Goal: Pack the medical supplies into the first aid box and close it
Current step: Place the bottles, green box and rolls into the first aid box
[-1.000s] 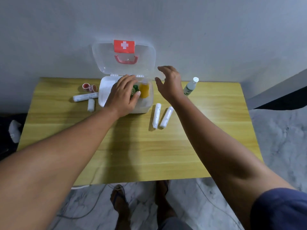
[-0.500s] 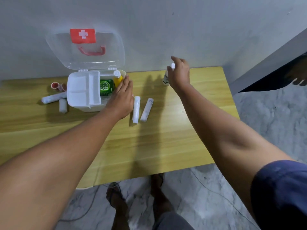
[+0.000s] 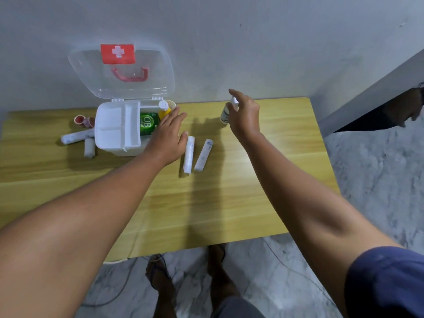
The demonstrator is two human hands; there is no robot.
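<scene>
The white first aid box (image 3: 110, 143) stands at the table's back left, its clear lid (image 3: 121, 72) upright against the wall. A green pack (image 3: 149, 122) and a yellow bottle (image 3: 164, 110) sit in its right compartment. My left hand (image 3: 167, 136) lies flat and empty at the box's right edge. Two white bandage rolls (image 3: 188, 154) (image 3: 203, 154) lie just to its right. My right hand (image 3: 244, 113) is spread over the cap of a small white bottle (image 3: 225, 115) standing on the table, fingers not closed around it.
Left of the box lie a long bandage roll (image 3: 76, 136), a short roll (image 3: 89, 148) and red tape rolls (image 3: 83, 121). The wooden table (image 3: 206, 203) meets the wall at the back. A grey ledge (image 3: 367, 99) rises at the right. My feet and a cable are below.
My left hand came out of the box and now rests at its right edge. My right hand moved right to the white bottle and hovers at its cap.
</scene>
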